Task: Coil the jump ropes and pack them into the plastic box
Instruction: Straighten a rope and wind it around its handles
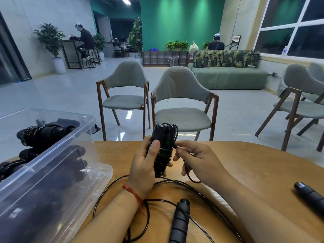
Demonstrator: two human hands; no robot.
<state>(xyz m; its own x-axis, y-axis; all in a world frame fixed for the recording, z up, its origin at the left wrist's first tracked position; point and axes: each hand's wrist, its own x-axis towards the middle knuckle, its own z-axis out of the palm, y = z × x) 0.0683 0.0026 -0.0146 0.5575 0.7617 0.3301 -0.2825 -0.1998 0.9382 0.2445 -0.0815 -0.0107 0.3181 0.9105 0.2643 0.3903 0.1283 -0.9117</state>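
My left hand (142,170) grips a black bundle of jump rope handles (162,139) upright, with thin black cord wound round it. To its right, my right hand (196,158) pinches the cord (188,174) near the bundle. Loose cord loops (112,188) lie on the wooden table (254,169) under my forearms. A black ribbed handle (180,220) lies between my arms. Another black handle (309,193) lies at the right edge. The clear plastic box (43,158) on the left holds several dark coiled ropes (42,133).
The box's clear lid (103,174) lies under the box on the table. Two grey chairs (182,102) stand beyond the table's far edge, more chairs at the right. Three people sit far off across the room.
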